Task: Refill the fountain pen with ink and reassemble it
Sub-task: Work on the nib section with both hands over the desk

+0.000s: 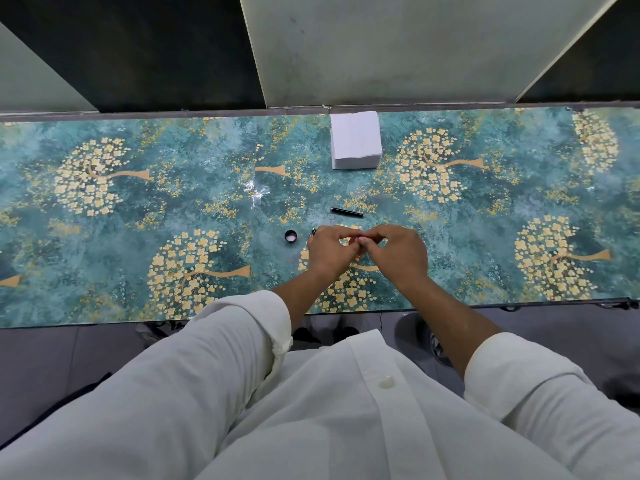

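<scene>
My left hand (pixel 330 251) and my right hand (pixel 398 252) meet fingertip to fingertip above the table (pixel 138 220), both with fingers curled around a small pen part that is mostly hidden. A dark tip of that pen part (pixel 313 232) pokes out past the left hand's far side. A black pen barrel (pixel 346 212) lies on the table just beyond the hands. The round black ink bottle cap (pixel 290 235) lies to the left of my left hand. The ink bottle itself is not visible.
A stack of white paper napkins (pixel 356 140) stands at the table's far edge, beyond the barrel. A pale panel (pixel 398 46) rises behind the table. The table's near edge runs just below my forearms.
</scene>
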